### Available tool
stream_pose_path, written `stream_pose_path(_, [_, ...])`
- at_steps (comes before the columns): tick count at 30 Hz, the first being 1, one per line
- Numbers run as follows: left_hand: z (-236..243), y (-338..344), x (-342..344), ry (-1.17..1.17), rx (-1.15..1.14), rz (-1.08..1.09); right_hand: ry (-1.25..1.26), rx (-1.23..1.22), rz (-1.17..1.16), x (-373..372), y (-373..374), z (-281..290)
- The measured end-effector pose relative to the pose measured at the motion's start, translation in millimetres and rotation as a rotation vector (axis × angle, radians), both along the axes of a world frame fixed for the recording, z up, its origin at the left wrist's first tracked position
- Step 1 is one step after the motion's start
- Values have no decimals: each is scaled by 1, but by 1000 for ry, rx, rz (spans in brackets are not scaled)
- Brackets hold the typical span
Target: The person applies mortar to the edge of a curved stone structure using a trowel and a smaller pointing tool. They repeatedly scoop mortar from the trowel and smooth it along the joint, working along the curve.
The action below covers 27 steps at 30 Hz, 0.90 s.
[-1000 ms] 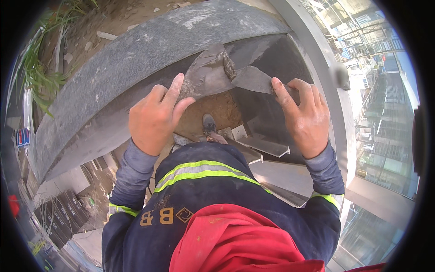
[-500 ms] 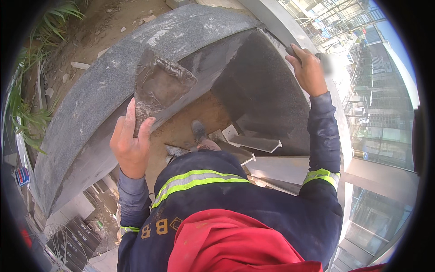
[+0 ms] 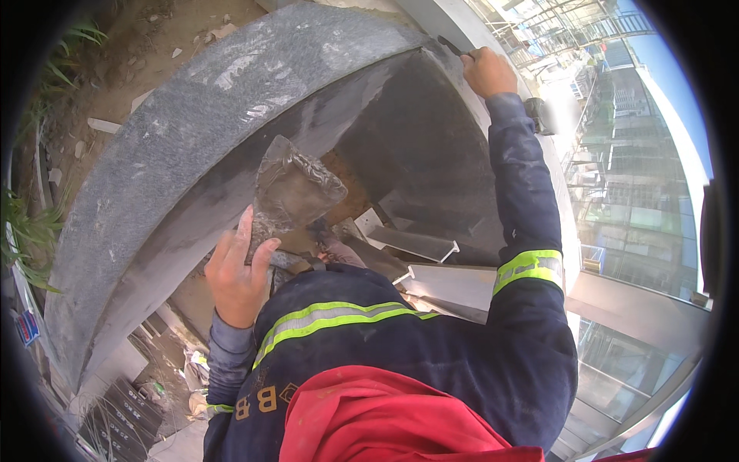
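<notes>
My left hand [image 3: 237, 277] pinches the lower corner of a crumpled clear plastic sheet [image 3: 296, 189] with grey-brown paste on it. It hangs over the hollow, inside the curved stone edge. My right hand [image 3: 489, 71] is closed at the far corner. From its fingers a dark, thin, flat scraper-like blade [image 3: 449, 45] reaches to the joint where the speckled grey stone slab [image 3: 169, 115] meets the pale ledge [image 3: 431, 19]. The handle is hidden inside the fist. Below it lies the dark inner stone panel [image 3: 431, 131].
Metal brackets [image 3: 416, 239] stand low in the hollow in front of me. Soil with rubble [image 3: 146, 46] and leafy plants [image 3: 31, 239] border the left side. Stacked dark boxes [image 3: 119, 423] sit at lower left. A glass facade [image 3: 639, 185] rises at right beyond the ledge.
My right hand has moved along the ledge, farther away and to the left, up to the corner. My left hand has come nearer and slightly right with the plastic sheet.
</notes>
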<state>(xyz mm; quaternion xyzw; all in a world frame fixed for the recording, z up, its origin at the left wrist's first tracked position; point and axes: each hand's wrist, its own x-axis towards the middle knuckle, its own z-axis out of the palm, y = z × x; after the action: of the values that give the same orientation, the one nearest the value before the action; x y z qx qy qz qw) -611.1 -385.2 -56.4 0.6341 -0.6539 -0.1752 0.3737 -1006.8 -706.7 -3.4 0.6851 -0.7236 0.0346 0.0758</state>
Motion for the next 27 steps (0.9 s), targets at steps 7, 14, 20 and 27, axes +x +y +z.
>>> stream_pose_path(7, [-6,-10,-4,67,71,-11,118,74,52,8,-28,-1])
stream_pose_path(14, [-18,-11,-2,101,-55,-16,119,167,-36,39,-25,2])
stream_pose_path(20, [-23,-7,6,112,-43,-36,173,149,-11,34,-35,-1])
stream_pose_path(27, [-23,-8,11,103,-49,-52,160,212,23,19,-32,0])
